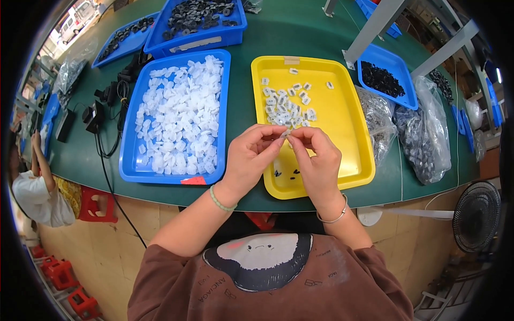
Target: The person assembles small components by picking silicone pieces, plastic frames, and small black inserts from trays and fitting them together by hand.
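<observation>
Both hands meet over the yellow tray (pixel 350 144), fingertips pinched together. My left hand (pixel 250 155) and my right hand (pixel 317 158) hold a small pale plastic piece (pixel 287 133) between them, mostly covered by the fingers. Just beyond the fingertips, a loose pile of small white pieces with dark marks (pixel 284 107) lies in the tray, with a few scattered farther off. Several tiny black parts (pixel 294 175) rest near the tray's front, between my hands. Left of it stands a blue tray (pixel 128 155) heaped with translucent white plastic pieces (pixel 182 117).
Blue bins of black parts (pixel 198 44) stand at the far left, beside black power adapters and cables (pixel 93 117). On the right are a blue tray of black bits (pixel 383 80), clear bags (pixel 423 134), metal shelf legs (pixel 375 32) and a fan (pixel 476 216). Another person (pixel 40 195) sits far left.
</observation>
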The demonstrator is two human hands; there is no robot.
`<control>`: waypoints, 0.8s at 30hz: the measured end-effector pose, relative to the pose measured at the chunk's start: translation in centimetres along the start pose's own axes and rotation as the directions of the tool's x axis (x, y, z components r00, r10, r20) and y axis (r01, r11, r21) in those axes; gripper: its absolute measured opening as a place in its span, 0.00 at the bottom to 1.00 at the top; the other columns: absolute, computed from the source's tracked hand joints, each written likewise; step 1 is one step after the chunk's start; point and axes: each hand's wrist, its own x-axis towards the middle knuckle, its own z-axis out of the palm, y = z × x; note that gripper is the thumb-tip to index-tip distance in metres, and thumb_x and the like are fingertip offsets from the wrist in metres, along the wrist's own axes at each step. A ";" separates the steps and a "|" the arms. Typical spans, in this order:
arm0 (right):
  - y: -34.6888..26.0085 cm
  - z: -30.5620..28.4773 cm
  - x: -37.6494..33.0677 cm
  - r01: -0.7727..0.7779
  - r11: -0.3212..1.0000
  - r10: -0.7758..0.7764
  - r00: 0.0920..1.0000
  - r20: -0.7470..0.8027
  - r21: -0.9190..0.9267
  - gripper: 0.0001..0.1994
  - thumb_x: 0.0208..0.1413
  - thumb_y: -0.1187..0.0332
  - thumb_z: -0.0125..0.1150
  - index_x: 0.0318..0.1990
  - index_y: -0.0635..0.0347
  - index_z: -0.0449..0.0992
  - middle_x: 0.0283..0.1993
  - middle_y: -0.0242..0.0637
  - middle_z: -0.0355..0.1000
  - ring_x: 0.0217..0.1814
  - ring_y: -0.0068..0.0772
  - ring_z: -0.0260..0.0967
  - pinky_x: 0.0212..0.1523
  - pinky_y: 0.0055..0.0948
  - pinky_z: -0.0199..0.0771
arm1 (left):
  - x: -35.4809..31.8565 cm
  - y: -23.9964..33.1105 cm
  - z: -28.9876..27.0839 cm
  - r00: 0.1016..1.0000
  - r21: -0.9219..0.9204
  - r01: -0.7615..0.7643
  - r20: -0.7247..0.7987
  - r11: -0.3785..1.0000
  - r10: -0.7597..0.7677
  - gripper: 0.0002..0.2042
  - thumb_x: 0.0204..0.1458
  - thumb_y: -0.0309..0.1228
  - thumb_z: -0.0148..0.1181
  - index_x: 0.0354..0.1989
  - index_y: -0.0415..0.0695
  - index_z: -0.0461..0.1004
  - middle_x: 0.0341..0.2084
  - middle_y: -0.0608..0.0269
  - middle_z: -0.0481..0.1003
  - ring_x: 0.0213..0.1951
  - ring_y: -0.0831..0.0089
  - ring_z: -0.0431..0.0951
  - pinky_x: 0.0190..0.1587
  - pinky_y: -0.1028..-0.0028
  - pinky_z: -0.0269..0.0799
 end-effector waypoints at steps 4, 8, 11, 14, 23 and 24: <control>0.0 0.0 0.1 -0.063 0.997 0.062 0.998 0.022 0.041 0.05 0.50 0.80 0.63 0.32 0.66 0.72 0.30 0.39 0.73 0.30 0.30 0.73 0.32 0.23 0.73 | -0.1 -0.3 -0.3 0.997 -0.047 0.075 0.004 0.996 -0.075 0.11 0.54 0.19 0.57 0.46 0.35 0.73 0.38 0.65 0.76 0.39 0.82 0.75 0.43 0.84 0.70; 0.8 -0.7 0.7 -0.427 0.809 0.380 0.904 0.195 0.404 0.05 0.51 0.78 0.64 0.32 0.65 0.73 0.30 0.32 0.73 0.32 0.19 0.71 0.33 0.19 0.71 | -0.1 -0.4 -0.3 0.996 -0.110 0.083 0.031 0.990 -0.080 0.10 0.55 0.22 0.58 0.45 0.36 0.74 0.39 0.65 0.76 0.38 0.83 0.75 0.43 0.83 0.72; 0.5 -0.8 0.9 -0.491 0.676 0.410 0.870 0.272 0.550 0.04 0.52 0.78 0.63 0.33 0.65 0.74 0.31 0.28 0.72 0.33 0.15 0.69 0.35 0.16 0.70 | -0.1 -0.4 -0.3 0.997 -0.134 0.064 0.051 0.989 -0.057 0.09 0.55 0.22 0.58 0.44 0.36 0.74 0.38 0.64 0.76 0.38 0.83 0.75 0.43 0.83 0.72; 1.0 -1.3 0.7 -0.508 0.706 0.390 0.860 0.328 0.493 0.04 0.52 0.78 0.63 0.35 0.65 0.74 0.32 0.29 0.72 0.33 0.15 0.69 0.36 0.15 0.71 | 0.0 -0.4 -0.4 0.996 -0.121 0.051 0.075 0.991 -0.042 0.09 0.55 0.23 0.58 0.44 0.36 0.74 0.38 0.65 0.76 0.38 0.83 0.75 0.42 0.83 0.72; -0.1 -0.5 0.3 -0.114 0.987 0.100 0.988 0.121 0.111 0.06 0.50 0.79 0.61 0.36 0.68 0.74 0.33 0.40 0.73 0.31 0.28 0.74 0.33 0.23 0.75 | -0.2 -0.5 -0.1 1.000 -0.074 0.028 -0.008 0.997 -0.028 0.08 0.55 0.23 0.58 0.42 0.36 0.75 0.36 0.66 0.76 0.37 0.82 0.76 0.42 0.82 0.72; -0.2 -0.4 0.2 -0.114 0.987 0.100 0.988 0.120 0.112 0.06 0.50 0.79 0.61 0.36 0.68 0.74 0.33 0.40 0.73 0.31 0.28 0.74 0.33 0.23 0.75 | -0.2 -0.5 -0.1 1.000 -0.073 0.028 -0.007 0.997 -0.028 0.08 0.55 0.23 0.58 0.42 0.36 0.75 0.36 0.66 0.76 0.37 0.82 0.76 0.42 0.82 0.72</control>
